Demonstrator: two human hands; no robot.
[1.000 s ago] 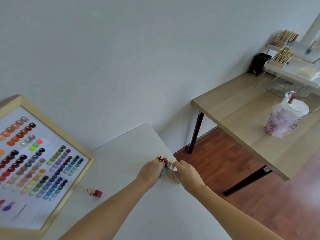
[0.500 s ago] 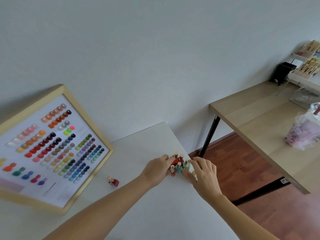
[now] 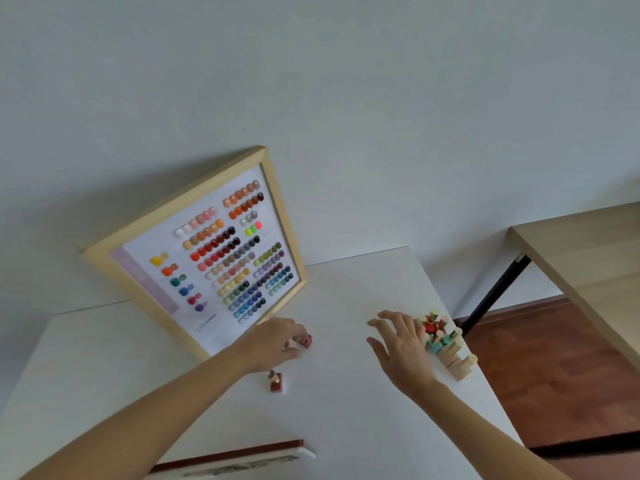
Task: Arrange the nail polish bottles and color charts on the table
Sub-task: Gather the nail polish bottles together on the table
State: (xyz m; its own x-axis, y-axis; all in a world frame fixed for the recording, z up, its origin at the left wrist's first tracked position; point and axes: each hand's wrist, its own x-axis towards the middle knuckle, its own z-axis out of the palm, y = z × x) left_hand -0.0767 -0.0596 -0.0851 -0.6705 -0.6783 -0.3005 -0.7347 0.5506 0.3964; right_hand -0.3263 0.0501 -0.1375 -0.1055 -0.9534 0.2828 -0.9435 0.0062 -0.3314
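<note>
A wooden-framed color chart (image 3: pixel 207 251) with rows of colored swatches leans against the wall on the white table (image 3: pixel 346 410). My left hand (image 3: pixel 277 344) sits just in front of the chart's lower edge, fingers closed on a small red nail polish bottle (image 3: pixel 307 340). A second red bottle (image 3: pixel 276 382) lies on the table just below that hand. My right hand (image 3: pixel 401 344) hovers with fingers spread, beside a cluster of several bottles (image 3: pixel 445 342) in red, teal and beige with gold caps at the table's right edge.
The edge of a flat red-trimmed card or chart (image 3: pixel 239 457) shows at the table's near side. A wooden table (image 3: pixel 581 258) with black legs stands to the right across a gap of red-brown floor (image 3: pixel 554 375). The bottle cluster is close to the table's right edge.
My left hand left the bottle cluster and moved left toward the chart with a red bottle. My right hand opened and drew back from the cluster. The view swung left.
</note>
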